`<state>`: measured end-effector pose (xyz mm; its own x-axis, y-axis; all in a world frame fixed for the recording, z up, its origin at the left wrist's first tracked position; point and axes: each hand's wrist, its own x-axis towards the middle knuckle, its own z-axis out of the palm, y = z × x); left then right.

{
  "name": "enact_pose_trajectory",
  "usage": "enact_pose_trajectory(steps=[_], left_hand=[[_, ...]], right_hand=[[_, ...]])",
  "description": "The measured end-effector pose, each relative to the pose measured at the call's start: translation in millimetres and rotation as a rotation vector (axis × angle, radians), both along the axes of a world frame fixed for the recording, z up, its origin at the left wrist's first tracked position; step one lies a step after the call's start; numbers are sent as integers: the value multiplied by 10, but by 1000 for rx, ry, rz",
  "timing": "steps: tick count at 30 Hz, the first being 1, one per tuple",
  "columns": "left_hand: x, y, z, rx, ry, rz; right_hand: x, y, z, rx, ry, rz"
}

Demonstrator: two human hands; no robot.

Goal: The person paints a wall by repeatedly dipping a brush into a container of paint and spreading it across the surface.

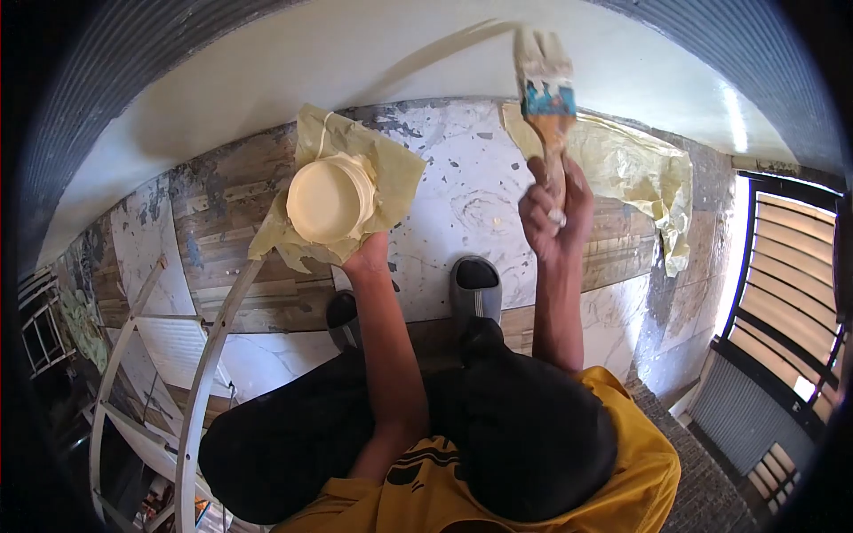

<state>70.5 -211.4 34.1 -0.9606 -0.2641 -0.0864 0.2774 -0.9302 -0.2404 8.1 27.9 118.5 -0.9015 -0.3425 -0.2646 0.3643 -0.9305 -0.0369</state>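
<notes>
In my right hand (560,209) is a paintbrush (549,111), gripped by its wooden handle with the bristles pointing up at the white wall (426,55). Cream paint coats the bristles, and the blue ferrule is smeared with it. My left hand (366,259) is closed under a tub of cream paint (327,202), most of its fingers hidden by the yellowish paper sheet (398,173) around the tub. The brush's bristle tips overlap the wall in this view, close to a dark shadow on it.
A metal ladder (197,400) stands at the left. Crumpled yellowish paper (635,169) lies along the wall's foot at the right. Paint spots mark the tiled floor (444,195). A barred gate (786,266) is at the far right. My shoes (476,289) are below the tub and brush.
</notes>
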Motion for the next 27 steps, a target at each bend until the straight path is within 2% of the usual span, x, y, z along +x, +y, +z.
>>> enact_pose_trajectory(steps=[2,3,4,5,6,8,10,11,12,15,17,18,19,20,21,22,24,25,26,27], left_hand=[[-5,-23,-7,52,-6,7],[-12,-24,-8,103,-16,10],[-35,-3,34,104,-14,8],[-60,25,80,-147,-227,81],[-83,50,120,-400,-438,155],[-86,75,149,-376,-441,161],[-83,47,134,-356,-445,173],[-60,18,78,-187,-233,111],[-43,-4,42,-18,-22,48],[-5,-32,27,124,-73,16],[9,-36,36,114,-36,13],[4,-34,47,105,4,1],[-29,-17,112,102,5,1],[-58,-2,184,-33,-259,76],[-75,9,236,-167,-525,152],[-84,7,246,-166,-527,154],[-91,32,236,-231,-591,174],[-83,24,207,-227,-595,175],[-65,6,161,-175,-531,158],[-42,-22,124,-123,-466,140]], right_hand=[[136,-98,139,746,82,-143],[107,-143,104,746,85,-145],[55,-190,24,1145,194,-238],[-9,-239,-66,1544,304,-335],[-107,-308,-152,1589,372,-423],[-274,-386,-191,1858,506,-428],[-449,-542,-302,1881,557,-509],[-509,-597,-354,1936,584,-465],[-579,-617,-465,1982,545,-288],[-577,-673,-1172,2054,601,-335],[-471,-650,-1457,2119,534,-81],[-424,-620,-1452,2115,535,-80],[-353,-564,-1434,2106,456,32],[-279,-511,-1409,2094,376,145],[-214,-456,-1377,2119,398,157],[-166,-392,-1401,2120,400,160],[-60,-290,-1422,1816,281,141],[-28,-265,-1334,1376,26,246],[-25,-250,-1334,1379,24,252],[-41,-238,-1335,1012,-119,238]])
